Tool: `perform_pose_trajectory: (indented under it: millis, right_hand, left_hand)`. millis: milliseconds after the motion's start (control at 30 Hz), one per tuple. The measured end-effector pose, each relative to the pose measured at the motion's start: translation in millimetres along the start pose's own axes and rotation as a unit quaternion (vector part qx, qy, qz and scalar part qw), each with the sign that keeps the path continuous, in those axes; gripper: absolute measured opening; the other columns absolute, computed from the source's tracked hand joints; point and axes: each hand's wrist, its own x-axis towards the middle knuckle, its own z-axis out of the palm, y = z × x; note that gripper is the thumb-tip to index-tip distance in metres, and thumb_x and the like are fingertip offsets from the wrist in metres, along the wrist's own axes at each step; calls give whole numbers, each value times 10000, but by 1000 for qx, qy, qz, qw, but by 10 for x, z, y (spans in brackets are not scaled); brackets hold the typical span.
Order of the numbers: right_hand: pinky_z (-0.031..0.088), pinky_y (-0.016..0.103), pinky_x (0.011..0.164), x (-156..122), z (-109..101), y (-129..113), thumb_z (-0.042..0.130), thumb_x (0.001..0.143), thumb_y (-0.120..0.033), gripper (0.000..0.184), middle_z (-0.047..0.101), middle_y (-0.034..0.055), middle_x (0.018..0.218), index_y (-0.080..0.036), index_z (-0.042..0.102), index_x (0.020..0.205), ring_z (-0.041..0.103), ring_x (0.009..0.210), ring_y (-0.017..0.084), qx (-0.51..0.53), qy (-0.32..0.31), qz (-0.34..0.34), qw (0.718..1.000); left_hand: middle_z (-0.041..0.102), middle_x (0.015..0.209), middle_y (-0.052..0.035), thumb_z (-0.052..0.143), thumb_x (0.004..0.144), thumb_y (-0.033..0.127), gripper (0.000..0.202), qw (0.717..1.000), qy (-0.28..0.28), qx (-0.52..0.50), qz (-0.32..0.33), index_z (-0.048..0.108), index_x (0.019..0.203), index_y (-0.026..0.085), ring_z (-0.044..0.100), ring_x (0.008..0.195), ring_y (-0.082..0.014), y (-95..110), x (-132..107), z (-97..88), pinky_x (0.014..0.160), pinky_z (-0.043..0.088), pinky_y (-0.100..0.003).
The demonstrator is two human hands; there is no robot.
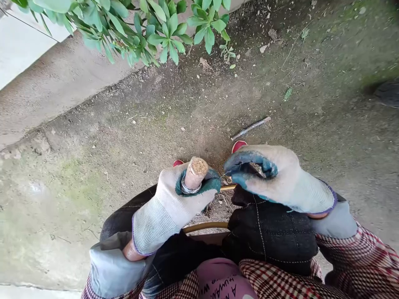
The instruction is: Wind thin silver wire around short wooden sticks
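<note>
My left hand (170, 205), in a white and green work glove, is closed round a thick wooden handle (195, 172) with a metal ring near its cut end; the end points up toward me. My right hand (277, 176), in a white and blue glove, is pinched shut just right of the handle's tip. A thin strand runs from its fingertips toward the handle; I cannot make out what it is. Both hands hover above my knees in dark quilted trousers (271, 232). Red shoe tips (238, 145) show beyond the hands.
A small grey stick (251, 128) lies on the bare dirt ahead. A leafy green shrub (149, 29) hangs over the top left, beside a concrete kerb (46, 83). A curved wooden seat rim (205, 226) shows between my legs.
</note>
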Motion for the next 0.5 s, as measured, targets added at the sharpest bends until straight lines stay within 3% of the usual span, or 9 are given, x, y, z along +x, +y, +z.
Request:
perform_pose_trajectory:
  millis: [133,367,500]
  right_hand:
    - [583,281,781,3,23,8,657,978,-232,98,806,3,923,-232,754,990,748,818,158,-32,-18,-42,998]
    - [547,306,740,21,79,28,681,959,-254,44,771,5,871,-251,712,928,702,762,175,-76,-12,-32,997]
    - [501,305,733,46,106,6,671,925,-269,91,742,1,818,-228,678,844,647,736,160,-56,-27,6,998]
  left_hand:
    - [693,639,-15,742,712,222,102,998,13,58,10,694,627,188,646,599,-167,0,-10,17,565,535,-256]
    - [669,629,-5,714,711,257,110,993,12,116,1,690,623,194,609,588,-152,31,-37,1,532,482,-241]
    - [702,658,-7,753,697,252,79,990,46,134,-30,726,657,190,621,580,-157,-23,-73,-13,537,515,-246]
